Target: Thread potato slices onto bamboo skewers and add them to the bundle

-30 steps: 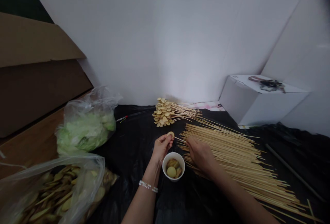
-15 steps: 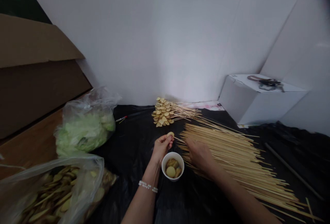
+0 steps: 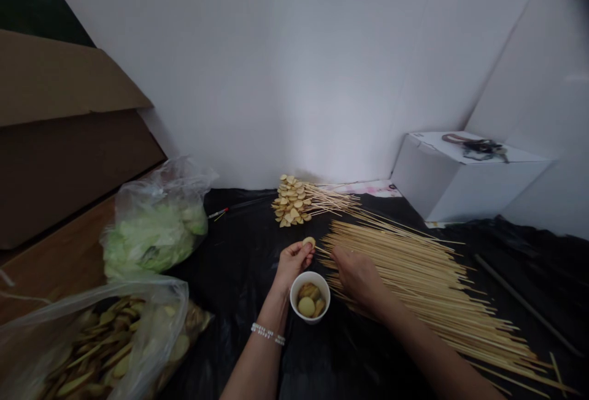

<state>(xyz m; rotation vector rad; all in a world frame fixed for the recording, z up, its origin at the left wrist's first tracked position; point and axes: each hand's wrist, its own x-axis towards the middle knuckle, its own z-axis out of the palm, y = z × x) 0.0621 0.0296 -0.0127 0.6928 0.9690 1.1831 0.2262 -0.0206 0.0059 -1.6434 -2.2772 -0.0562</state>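
Left hand pinches a slice, right hand grips a stick. Skewered slices lie near the black sheet's far edge.

White box beneath dark bundle

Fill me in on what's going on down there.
A person's left hand pinches what looks like a potato slice, while the right hand grips a bamboo skewer with its tip at the slice. A white cup of slices stands just below the hands. Loose skewers lie spread at the right, and a pile of loaded skewers lies farther back, near the wall.
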